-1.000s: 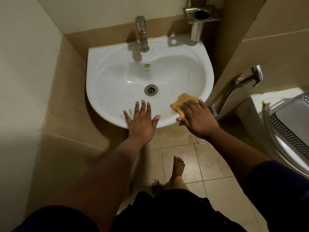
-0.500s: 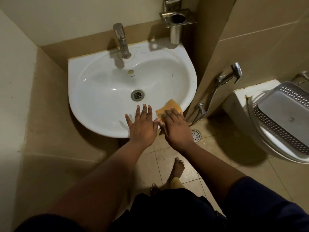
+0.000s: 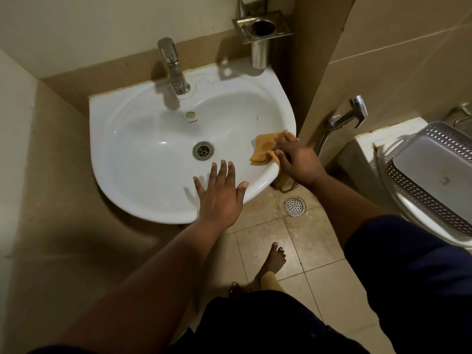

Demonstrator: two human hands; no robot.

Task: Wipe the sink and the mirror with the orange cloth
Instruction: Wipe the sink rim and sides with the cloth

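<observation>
The white sink (image 3: 143, 139) is fixed to the tiled wall, with a chrome tap (image 3: 173, 67) at its back and a drain (image 3: 203, 150) in the bowl. The orange cloth (image 3: 263, 149) lies draped over the sink's right rim, and one end hangs below the rim. My right hand (image 3: 298, 159) presses on the cloth there, fingers laid along the rim. My left hand (image 3: 219, 192) rests flat on the front rim with fingers spread and holds nothing. No mirror is in view.
A metal holder (image 3: 261, 28) is mounted on the wall behind the sink. A chrome hand sprayer (image 3: 350, 116) hangs on the right wall. A grey perforated basket (image 3: 429, 175) sits at the right. A floor drain (image 3: 294, 206) and my bare foot (image 3: 273, 259) are on the tiles.
My right hand slid the cloth from the front rim, next to my left hand, back to the right rim. My left hand stayed on the front rim.
</observation>
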